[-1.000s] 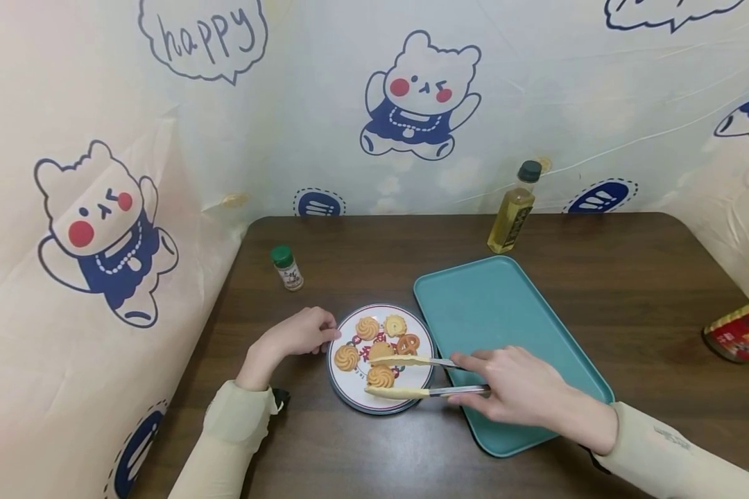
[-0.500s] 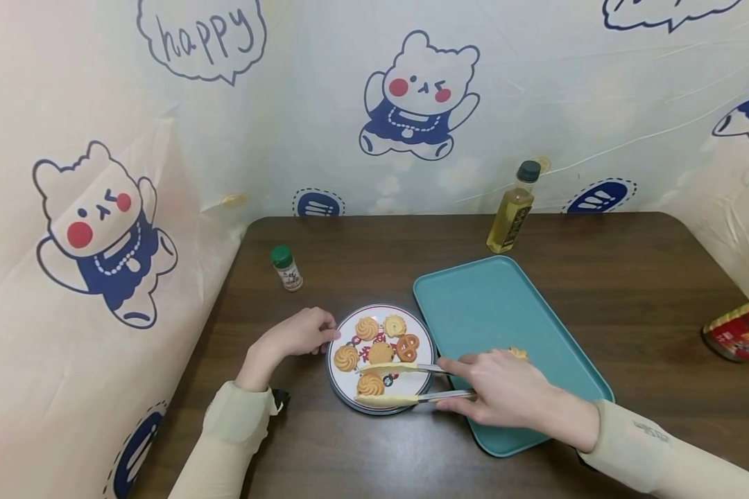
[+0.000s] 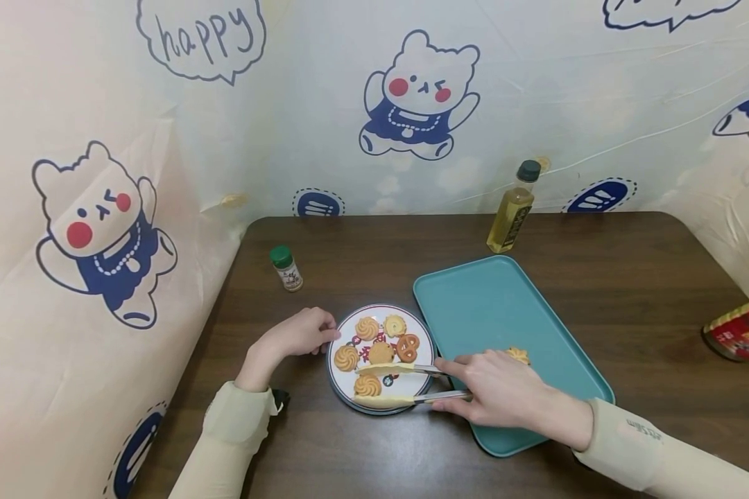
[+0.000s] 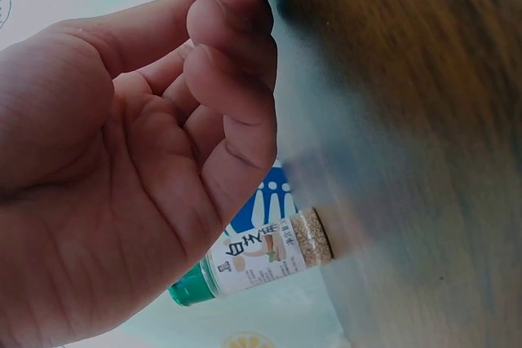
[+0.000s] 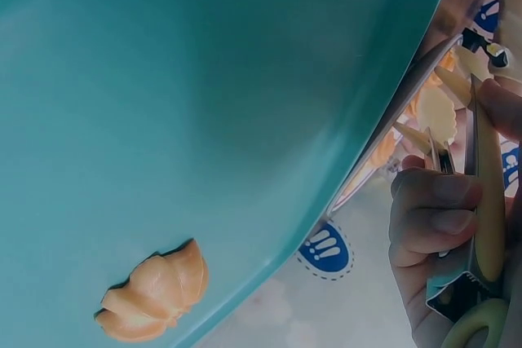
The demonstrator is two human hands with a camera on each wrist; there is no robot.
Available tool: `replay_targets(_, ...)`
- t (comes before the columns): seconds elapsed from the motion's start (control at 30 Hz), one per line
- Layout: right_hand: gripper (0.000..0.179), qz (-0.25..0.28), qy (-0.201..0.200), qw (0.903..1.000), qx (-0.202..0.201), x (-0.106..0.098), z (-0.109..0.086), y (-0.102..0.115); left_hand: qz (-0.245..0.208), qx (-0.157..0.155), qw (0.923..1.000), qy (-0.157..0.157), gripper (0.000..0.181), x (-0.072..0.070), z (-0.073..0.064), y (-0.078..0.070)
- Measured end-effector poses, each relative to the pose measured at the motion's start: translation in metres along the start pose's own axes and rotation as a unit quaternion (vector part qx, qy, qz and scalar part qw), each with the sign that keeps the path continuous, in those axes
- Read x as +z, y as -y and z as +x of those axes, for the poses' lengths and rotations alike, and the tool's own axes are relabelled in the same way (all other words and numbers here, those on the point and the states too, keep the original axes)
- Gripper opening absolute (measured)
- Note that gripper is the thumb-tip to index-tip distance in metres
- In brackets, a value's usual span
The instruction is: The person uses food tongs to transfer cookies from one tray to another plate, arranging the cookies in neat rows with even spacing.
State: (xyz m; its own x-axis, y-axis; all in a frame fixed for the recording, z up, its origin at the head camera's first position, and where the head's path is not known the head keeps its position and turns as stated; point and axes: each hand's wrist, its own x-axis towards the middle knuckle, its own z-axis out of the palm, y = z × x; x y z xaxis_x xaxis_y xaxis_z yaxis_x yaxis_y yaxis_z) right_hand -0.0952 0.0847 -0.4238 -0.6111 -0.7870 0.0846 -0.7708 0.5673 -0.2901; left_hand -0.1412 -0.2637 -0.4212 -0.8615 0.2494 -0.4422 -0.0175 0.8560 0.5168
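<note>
A round printed plate [image 3: 407, 382] bears several swirl cookies, a pretzel [image 3: 407, 348] and a pale round biscuit [image 3: 394, 326]. My left hand [image 3: 302, 331] pinches the left rim of the plate between thumb and fingers. Metal tongs with yellow tips [image 3: 383, 401] are held in my right hand [image 3: 499, 388], reaching in from the right. Their parted tips lie on either side of the front swirl cookie [image 3: 367, 385], with the lower tip along its near edge. On the teal tray [image 3: 474, 305], a golden twisted cookie [image 5: 155, 295] lies beside my right hand, partly hidden by it in the head view.
Behind my left hand stands a green-capped sesame jar [image 3: 287, 269]. An oil bottle [image 3: 512, 208] is beyond the far end of the tray, and a red can [image 3: 741, 329] sits at the right edge. The tray's left side adjoins the plate.
My right hand and the tongs have moved left and slightly nearer the body, uncovering the cookie on the tray. The front swirl cookie has shifted left. My left hand stays put.
</note>
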Motion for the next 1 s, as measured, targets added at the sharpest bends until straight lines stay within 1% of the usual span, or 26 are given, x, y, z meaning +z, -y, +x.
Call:
replay_targets(0.13, 0.059, -0.001, 0.005, 1.0, 0.004, 0.0002, 0.0004, 0.0002, 0.0, -0.001, 1.0, 0.0, 0.011, -0.0001, -0.0003, -0.0003)
replay_targets(0.37, 0.063, 0.012, 0.018, 0.9996, 0.017, 0.0005, 0.0021, -0.0003, -0.002, 0.021, 0.9998, 0.002, 0.011, -0.0012, -0.0013, -0.0001)
replay_targets(0.53, 0.065, 0.006, 0.013, 0.9998, 0.016, 0.0009, 0.0019, -0.0001, -0.001, 0.022, 0.9998, 0.003, 0.011, -0.0013, -0.0015, -0.0002)
replay_targets(0.63, 0.065, 0.003, 0.013, 0.9997, 0.018, 0.0005, 0.0021, 0.0, -0.003, 0.016, 0.9999, 0.003, 0.011, -0.0011, -0.0015, -0.0002)
replay_targets(0.8, 0.063, 0.009, 0.012, 0.9996, 0.023, -0.0009, 0.0016, -0.0004, -0.003, 0.013, 0.9999, 0.005, 0.011, -0.0012, -0.0008, -0.0004)
replay_targets(1.0, 0.061, 0.022, -0.003, 0.9994, 0.025, -0.0049, -0.0014, -0.0017, -0.002, 0.009, 1.0, 0.003, 0.011, -0.0011, -0.0001, -0.0006)
